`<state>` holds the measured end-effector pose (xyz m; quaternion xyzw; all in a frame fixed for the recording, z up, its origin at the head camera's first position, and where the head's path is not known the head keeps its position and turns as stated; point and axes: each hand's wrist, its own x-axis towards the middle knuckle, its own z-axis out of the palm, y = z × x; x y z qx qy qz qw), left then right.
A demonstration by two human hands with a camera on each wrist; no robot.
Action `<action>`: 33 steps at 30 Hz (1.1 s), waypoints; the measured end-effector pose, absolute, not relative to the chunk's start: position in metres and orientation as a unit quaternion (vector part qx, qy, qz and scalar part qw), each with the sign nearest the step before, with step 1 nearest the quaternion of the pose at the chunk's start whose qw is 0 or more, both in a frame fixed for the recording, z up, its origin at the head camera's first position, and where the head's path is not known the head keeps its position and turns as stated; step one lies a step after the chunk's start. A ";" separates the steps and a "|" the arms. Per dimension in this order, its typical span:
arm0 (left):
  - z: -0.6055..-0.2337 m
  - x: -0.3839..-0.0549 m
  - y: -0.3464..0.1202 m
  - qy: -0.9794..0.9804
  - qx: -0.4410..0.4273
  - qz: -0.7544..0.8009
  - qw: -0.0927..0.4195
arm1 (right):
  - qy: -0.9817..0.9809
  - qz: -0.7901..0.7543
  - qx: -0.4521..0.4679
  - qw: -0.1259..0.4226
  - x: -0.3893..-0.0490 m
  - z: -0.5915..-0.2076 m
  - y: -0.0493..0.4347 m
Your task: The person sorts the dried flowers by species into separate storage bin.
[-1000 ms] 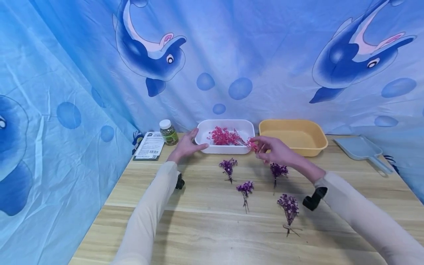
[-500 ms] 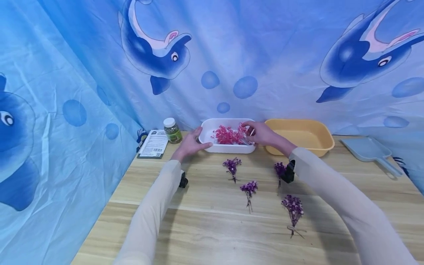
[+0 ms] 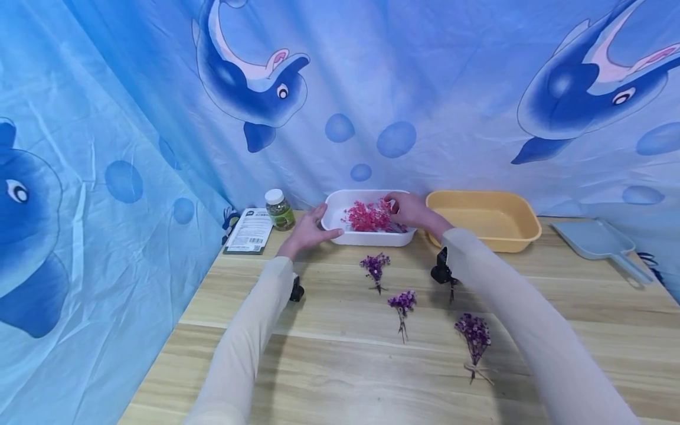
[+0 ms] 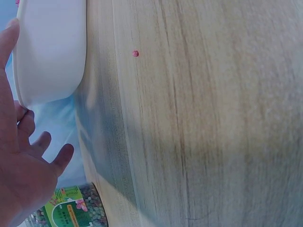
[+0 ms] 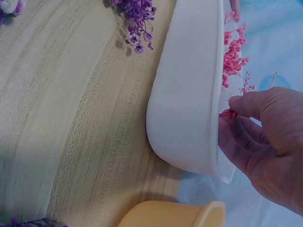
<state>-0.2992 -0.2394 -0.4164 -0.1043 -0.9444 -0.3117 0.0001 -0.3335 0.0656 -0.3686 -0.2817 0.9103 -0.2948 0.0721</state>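
My right hand (image 3: 410, 210) is over the right end of a white plastic basin (image 3: 366, 238). In the right wrist view its thumb and fingers pinch the thin red stems (image 5: 228, 114) of pink dried flowers (image 5: 234, 59). Other pink sprays (image 3: 366, 217) lie heaped in the basin. My left hand (image 3: 310, 230) spans the basin's left end, thumb along the front rim. In the left wrist view, one finger touches the rim's corner while the others spread loosely in the air.
Several purple dried-flower bunches (image 3: 402, 302) lie on the wooden table (image 3: 340, 366). A yellow basin (image 3: 491, 243) stands right of the white one, with a grey-blue dustpan (image 3: 592, 239) beyond. At left are a lidded jar (image 3: 280, 213) and a printed packet (image 3: 248, 231).
My right hand has carried a pink flower sprig leftward from the basin's front right corner to inside its right end. The left hand stays at the left end.
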 end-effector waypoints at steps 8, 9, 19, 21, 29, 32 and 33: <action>-0.418 -0.302 -0.232 -0.943 -0.107 -0.316 -0.003 | 0.928 -0.244 -0.276 0.050 -0.336 -0.374 0.067; -0.419 -0.302 -0.232 -0.943 -0.108 -0.315 -0.002 | 0.931 -0.237 -0.273 0.048 -0.336 -0.374 0.068; -0.421 -0.304 -0.230 -0.941 -0.111 -0.319 -0.003 | 0.928 -0.261 -0.265 -0.019 -0.324 -0.367 0.093; -0.420 -0.304 -0.230 -0.943 -0.111 -0.313 -0.005 | 0.920 -0.282 -0.269 -0.030 -0.318 -0.364 0.103; -0.415 -0.300 -0.236 -0.952 -0.122 -0.282 -0.004 | 0.905 -0.323 -0.269 -0.068 -0.283 -0.363 0.152; -0.414 -0.300 -0.237 -0.955 -0.124 -0.270 -0.003 | 0.902 -0.333 -0.263 -0.079 -0.266 -0.365 0.172; -0.413 -0.300 -0.237 -0.956 -0.125 -0.267 -0.003 | 0.902 -0.333 -0.260 -0.085 -0.261 -0.366 0.178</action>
